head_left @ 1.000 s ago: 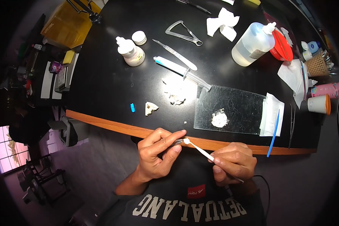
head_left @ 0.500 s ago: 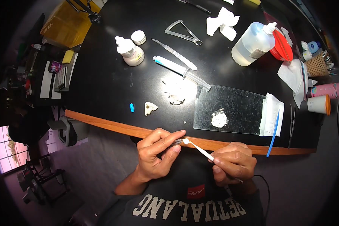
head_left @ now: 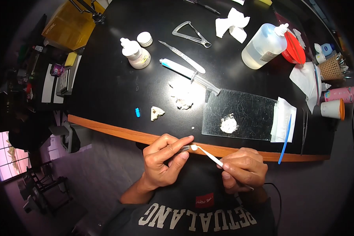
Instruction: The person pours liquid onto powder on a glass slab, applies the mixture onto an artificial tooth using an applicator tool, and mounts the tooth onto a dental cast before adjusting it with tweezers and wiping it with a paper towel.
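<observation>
Left hand: thumb and fingers [head_left: 173,150] pinch a thin dark tool [head_left: 183,149], over the surface's near edge.
Right hand [head_left: 246,169]: pinches a slim white tool [head_left: 213,158], tip pointing left.
White piece [head_left: 194,147]: between the hands, at the dark tool's end, meeting the white tool's tip.
Glass plate [head_left: 255,114]: far side of the right hand, carrying a white mound [head_left: 229,124].
Syringe [head_left: 181,70]: farther left on the surface [head_left: 106,86].

White pc [head_left: 194,147]: showing too sm. to ID. Metal tool [head_left: 184,148]: partly hiding behind L hand [head_left: 160,162]. Blk pen [head_left: 205,6]: running off top edge. Bottle label [head_left: 268,56]: showing illeg.
</observation>
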`<state>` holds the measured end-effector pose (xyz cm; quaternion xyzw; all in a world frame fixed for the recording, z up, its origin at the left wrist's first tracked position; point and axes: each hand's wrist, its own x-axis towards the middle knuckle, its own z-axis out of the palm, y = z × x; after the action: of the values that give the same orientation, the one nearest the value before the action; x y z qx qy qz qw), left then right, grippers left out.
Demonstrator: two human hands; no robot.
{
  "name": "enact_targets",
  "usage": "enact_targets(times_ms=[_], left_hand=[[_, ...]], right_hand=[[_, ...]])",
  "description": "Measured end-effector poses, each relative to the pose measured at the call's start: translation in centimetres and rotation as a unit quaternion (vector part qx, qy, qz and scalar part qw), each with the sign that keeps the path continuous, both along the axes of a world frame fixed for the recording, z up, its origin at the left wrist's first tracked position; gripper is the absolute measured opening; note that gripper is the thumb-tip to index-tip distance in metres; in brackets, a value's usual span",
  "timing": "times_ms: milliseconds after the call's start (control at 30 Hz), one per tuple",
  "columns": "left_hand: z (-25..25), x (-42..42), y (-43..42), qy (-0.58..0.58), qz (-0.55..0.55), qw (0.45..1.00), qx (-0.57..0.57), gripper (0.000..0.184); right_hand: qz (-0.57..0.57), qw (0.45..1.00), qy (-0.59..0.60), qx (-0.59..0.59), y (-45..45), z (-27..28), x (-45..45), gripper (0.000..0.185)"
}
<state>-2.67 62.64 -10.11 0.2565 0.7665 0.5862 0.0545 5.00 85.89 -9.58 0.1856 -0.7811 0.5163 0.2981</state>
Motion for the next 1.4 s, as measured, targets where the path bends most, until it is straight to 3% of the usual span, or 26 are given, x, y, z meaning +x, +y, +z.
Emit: enact_targets(times_ms=[1233, 1333, 1400], left_hand=[[-0.1, 0.0, 0.0, 0.009, -0.003, 1.000, 0.006, 0.031], [1.0, 0.1, 0.0, -0.044, -0.008, 0.999, 0.028, 0.030], [2.2, 0.6, -0.2, -0.188, -0.019, 0.979, 0.079, 0.029]], right_hand=[[-0.026, 1.000, 0.003, -0.012, 0.0, 0.1, 0.3, 0.015], [-0.055, 0.998, -0.001, -0.032, 0.0, 0.2, 0.4, 0.014], [-0.082, 0.996, -0.009, -0.035, 0.3, 0.6, 0.8, 0.014]])
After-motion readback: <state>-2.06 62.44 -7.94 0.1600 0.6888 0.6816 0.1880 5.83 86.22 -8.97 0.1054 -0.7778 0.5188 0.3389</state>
